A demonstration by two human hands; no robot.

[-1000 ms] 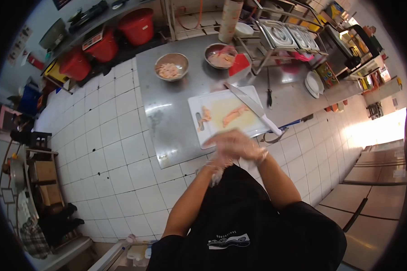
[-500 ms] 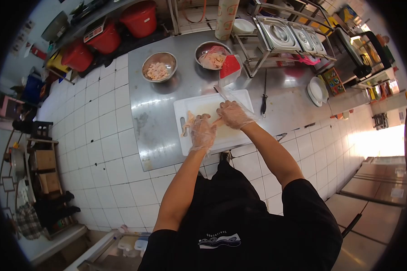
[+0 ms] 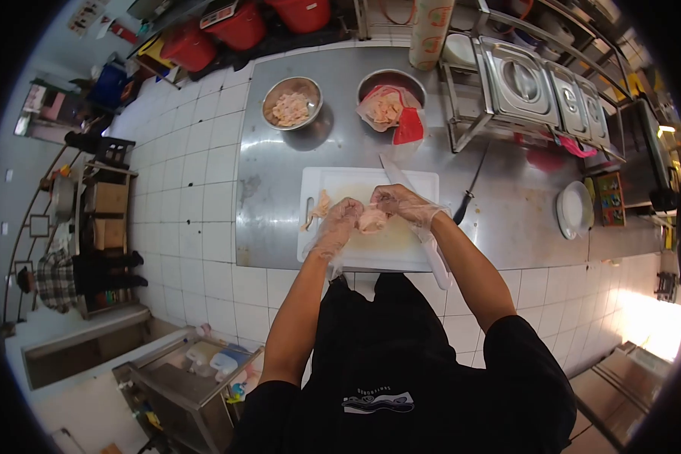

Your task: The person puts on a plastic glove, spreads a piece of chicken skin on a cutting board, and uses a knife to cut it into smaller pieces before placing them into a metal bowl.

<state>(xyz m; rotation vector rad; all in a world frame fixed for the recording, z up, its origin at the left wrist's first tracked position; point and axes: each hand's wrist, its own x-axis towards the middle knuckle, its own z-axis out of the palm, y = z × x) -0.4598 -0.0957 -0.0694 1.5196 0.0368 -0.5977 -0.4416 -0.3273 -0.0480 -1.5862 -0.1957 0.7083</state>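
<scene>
Both my hands wear clear plastic gloves and meet above the white cutting board (image 3: 318, 181). A piece of raw chicken (image 3: 372, 221) is pinched between them. My left hand (image 3: 339, 227) has its fingers closed on the chicken's left side. My right hand (image 3: 401, 203) grips it from the upper right. Under my right wrist a knife (image 3: 435, 261) with a white handle lies along the board's right side, its blade pointing away and its handle past the near edge. Chicken scraps (image 3: 319, 208) lie at the board's left, beside my left hand.
Behind the board stand a steel bowl of cut chicken (image 3: 292, 110) and another steel bowl (image 3: 416, 87) with bagged chicken. A sharpening steel (image 3: 467, 198) lies to the right, near white plates (image 3: 573, 210). A rack with lidded pans (image 3: 518, 79) stands at back right.
The view has shifted and turned. My hands have come together and lifted the chicken piece into view. The knife, mostly hidden before, now lies free of my fingers on the board's right.
</scene>
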